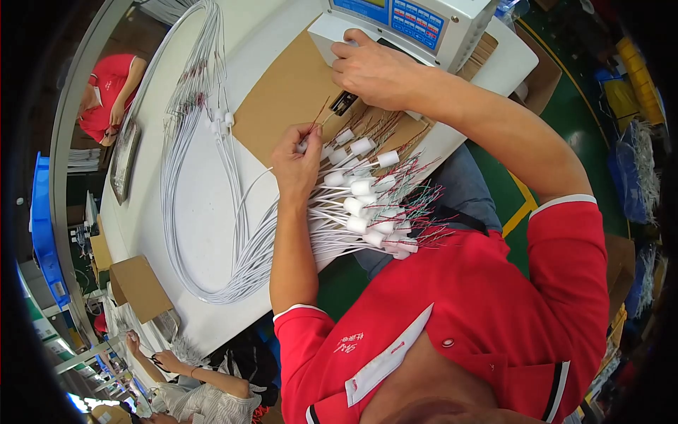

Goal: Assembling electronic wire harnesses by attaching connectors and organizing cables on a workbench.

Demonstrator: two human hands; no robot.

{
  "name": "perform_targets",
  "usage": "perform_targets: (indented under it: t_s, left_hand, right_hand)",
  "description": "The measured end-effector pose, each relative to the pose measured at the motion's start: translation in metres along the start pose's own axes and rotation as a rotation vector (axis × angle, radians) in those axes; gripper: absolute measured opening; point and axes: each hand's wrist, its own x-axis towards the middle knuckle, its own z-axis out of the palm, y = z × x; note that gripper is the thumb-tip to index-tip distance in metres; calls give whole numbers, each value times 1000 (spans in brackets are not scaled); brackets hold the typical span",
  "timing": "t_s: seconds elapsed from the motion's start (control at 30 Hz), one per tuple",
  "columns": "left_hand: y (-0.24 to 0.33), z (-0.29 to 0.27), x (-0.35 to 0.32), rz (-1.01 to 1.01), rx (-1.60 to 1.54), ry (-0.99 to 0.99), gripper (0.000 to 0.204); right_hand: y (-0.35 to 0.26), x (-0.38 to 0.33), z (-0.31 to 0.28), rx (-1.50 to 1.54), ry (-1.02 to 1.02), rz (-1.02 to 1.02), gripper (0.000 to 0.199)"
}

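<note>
Your left hand (296,159), below and left of the machine (413,28), is closed in a pinch on a cable end, its thin wires (324,112) pointing toward the black block (344,104) at the machine's near edge. Your right hand (378,74) lies bent against the machine's front, fingers curled; whether it grips anything cannot be told. The step in hand appears to be offering wire ends to the block; the next move probably calls for a steady left pinch and fine alignment. The bundle of white cables (244,279) loops below and left of the machine, its white sleeves (361,187) gathered directly below it. The white counter (138,222) carries a cardboard sheet (272,99) beside the machine. Far left of the machine stands a person in red (106,92); to its right spreads green floor (572,92).
</note>
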Motion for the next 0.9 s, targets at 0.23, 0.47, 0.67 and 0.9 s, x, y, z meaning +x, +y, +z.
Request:
perform_targets:
  t_s: [0.23,0.47,0.67,0.9]
  left_hand:
    - [4,3,1,11,-8,9,14]
    - [7,-2,1,31,33,16,12]
    - [5,-4,1,37,43,3,12]
    - [5,-1,2,103,96,8,12]
  right_hand:
    - [0,-1,0,-2,-29,15,17]
    - [3,-4,-4,147,67,50,28]
    - [6,-6,6,248,332,181,40]
    - [6,-5,13,227,408,220,33]
